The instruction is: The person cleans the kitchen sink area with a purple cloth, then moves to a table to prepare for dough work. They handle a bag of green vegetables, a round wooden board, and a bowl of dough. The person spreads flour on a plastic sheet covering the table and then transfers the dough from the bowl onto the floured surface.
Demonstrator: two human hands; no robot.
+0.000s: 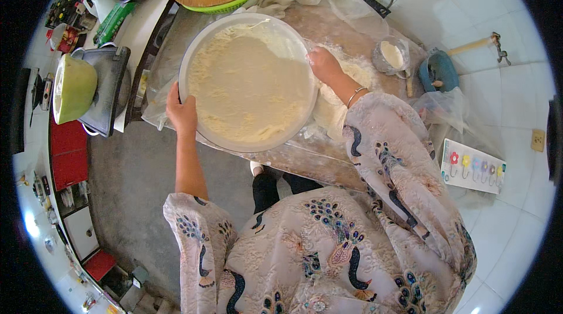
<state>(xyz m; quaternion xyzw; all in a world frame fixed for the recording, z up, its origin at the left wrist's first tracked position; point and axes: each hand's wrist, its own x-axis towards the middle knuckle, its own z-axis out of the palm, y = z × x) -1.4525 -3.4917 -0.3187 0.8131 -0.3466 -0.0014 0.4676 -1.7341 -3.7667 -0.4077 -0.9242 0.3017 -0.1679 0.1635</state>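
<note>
The left hand (pixel 182 111) and right hand (pixel 324 64) are gripping opposite rims of a floury basin (pixel 249 79), tilting it over the dough (pixel 340 94).

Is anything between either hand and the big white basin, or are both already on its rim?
Nothing visible is in the way. The left hand grips the near-left rim of the large round white plastic basin, coated inside with pale dough residue. The right hand is on the right rim. The pale dough on the floured plastic-covered table lies beside the basin.
</note>
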